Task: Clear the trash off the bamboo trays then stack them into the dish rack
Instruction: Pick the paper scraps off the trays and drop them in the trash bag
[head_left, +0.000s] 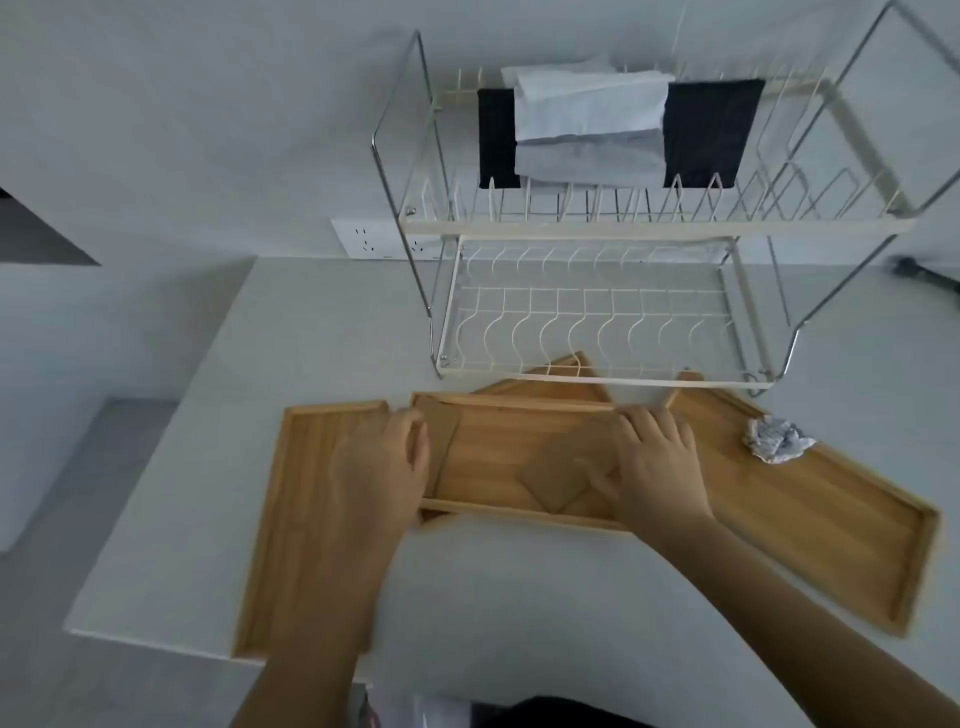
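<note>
Several bamboo trays lie on the white counter in front of a two-tier wire dish rack (587, 312). My left hand (384, 462) grips the left end of the middle tray (498, 441), and my right hand (660, 462) grips its right end. Brown cardboard pieces (558, 475) lie inside this tray. A long tray (306, 519) lies under my left forearm. Another long tray (810, 519) at the right carries a crumpled paper ball (776, 439). The corner of one more tray (561, 376) shows behind the middle tray, under the rack's front edge.
The rack's upper tier holds black and white-grey cloths (613, 130). A wall socket (374, 239) sits left of the rack. A dark object (919, 273) lies at the far right. The counter's left edge (156, 467) drops to a grey floor.
</note>
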